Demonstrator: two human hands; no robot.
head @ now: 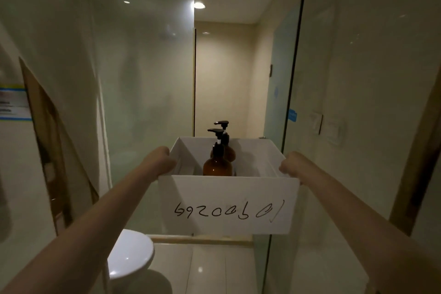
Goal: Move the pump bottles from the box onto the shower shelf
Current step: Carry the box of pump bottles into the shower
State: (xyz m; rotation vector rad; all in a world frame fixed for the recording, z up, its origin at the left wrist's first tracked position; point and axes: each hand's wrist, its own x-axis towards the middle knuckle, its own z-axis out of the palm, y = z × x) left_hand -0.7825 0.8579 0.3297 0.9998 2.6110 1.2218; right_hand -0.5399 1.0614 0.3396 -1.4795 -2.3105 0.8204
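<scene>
I carry a white open box [226, 205] at chest height, with handwritten digits on its near side. My left hand [162, 161] grips its left wall and my right hand [292, 166] grips its right wall. Two amber pump bottles with black pumps stand upright inside. The nearer bottle [217, 164] partly hides the farther bottle [229, 153] behind it. The shower shelf is not in sight.
A frosted glass shower screen [143, 79] fills the left middle, with an opening beyond it. A glass door [281, 79] stands at the right. A white toilet [130, 255] sits low on the left. A pale tiled floor [214, 267] lies below the box.
</scene>
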